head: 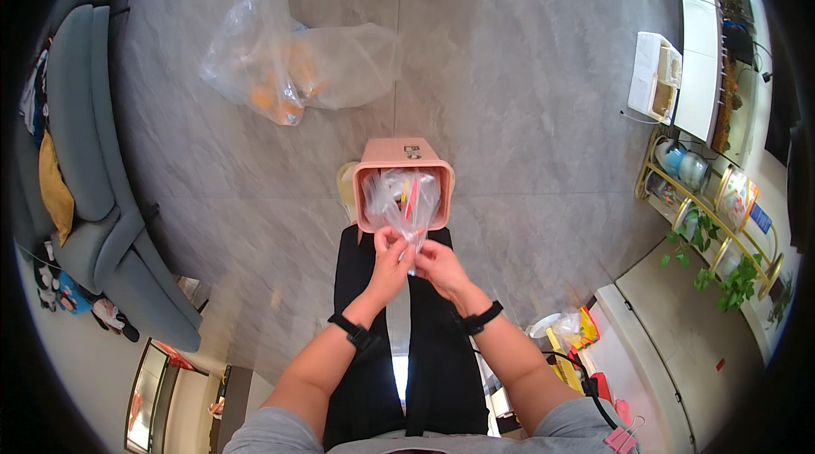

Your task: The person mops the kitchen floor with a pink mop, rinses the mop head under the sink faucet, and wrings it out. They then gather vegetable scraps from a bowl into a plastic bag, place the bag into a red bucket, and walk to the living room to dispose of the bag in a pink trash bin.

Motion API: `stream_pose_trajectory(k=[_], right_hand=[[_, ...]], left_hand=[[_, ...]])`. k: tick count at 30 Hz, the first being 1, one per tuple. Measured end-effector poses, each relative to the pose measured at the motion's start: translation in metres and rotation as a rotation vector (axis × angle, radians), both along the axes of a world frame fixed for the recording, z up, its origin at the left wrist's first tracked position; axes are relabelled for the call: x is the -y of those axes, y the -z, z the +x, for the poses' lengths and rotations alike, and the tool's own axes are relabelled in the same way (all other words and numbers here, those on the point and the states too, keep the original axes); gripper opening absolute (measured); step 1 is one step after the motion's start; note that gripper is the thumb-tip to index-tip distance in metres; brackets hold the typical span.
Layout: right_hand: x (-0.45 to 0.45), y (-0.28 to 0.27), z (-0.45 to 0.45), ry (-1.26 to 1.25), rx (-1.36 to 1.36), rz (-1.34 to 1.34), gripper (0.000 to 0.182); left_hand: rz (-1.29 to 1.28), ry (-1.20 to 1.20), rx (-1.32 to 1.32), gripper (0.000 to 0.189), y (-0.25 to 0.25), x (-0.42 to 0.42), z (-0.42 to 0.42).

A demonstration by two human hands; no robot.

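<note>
Both hands pinch the gathered end of a clear plastic bag [395,196] just past the near rim of a pink plastic bin [447,199]. My left hand [389,263] has thumb and fingertips closed on the bag's left side. On the right of the same twist, my right hand [444,268] grips it too, the fingers of both nearly touching. The rest of the bag lies inside the mouth of the bin, with red and yellow items showing through it. What those items are, I cannot tell. The bin stands in front of my knees, between my feet.
Clear plastic bags [299,72] with orange contents lie on the grey tiled floor ahead. A grey sofa [86,110] lines the left. To the right are a white foam box [646,78], a gold plant rack [707,212] and, nearer, a yellow package [563,358].
</note>
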State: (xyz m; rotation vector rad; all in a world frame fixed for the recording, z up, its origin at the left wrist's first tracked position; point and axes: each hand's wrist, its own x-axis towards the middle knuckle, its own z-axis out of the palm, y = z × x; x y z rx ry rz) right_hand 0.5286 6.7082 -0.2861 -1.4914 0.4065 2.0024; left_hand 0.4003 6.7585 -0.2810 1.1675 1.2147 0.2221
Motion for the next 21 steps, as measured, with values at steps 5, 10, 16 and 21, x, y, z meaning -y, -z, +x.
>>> stream_pose_trajectory(k=[5, 10, 16, 21], right_hand=[[0.006, -0.080, -0.009, -0.211, 0.161, 0.224, 0.015], [0.023, -0.169, -0.042, -0.077, 0.491, 0.285, 0.013], [0.046, -0.282, -0.060, -0.367, 0.905, 0.455, 0.012], [0.108, -0.350, -0.051, -0.098, 0.932, 0.461, 0.009]], left_hand=[[0.004, 0.059, 0.079, 0.033, -0.076, 0.004, -0.024], [0.040, 0.169, 0.168, 0.034, -0.167, -0.003, -0.033], [0.025, 0.455, 0.241, 0.032, -0.267, -0.001, -0.042], [-0.088, 0.495, 0.360, 0.024, -0.346, 0.032, -0.044]])
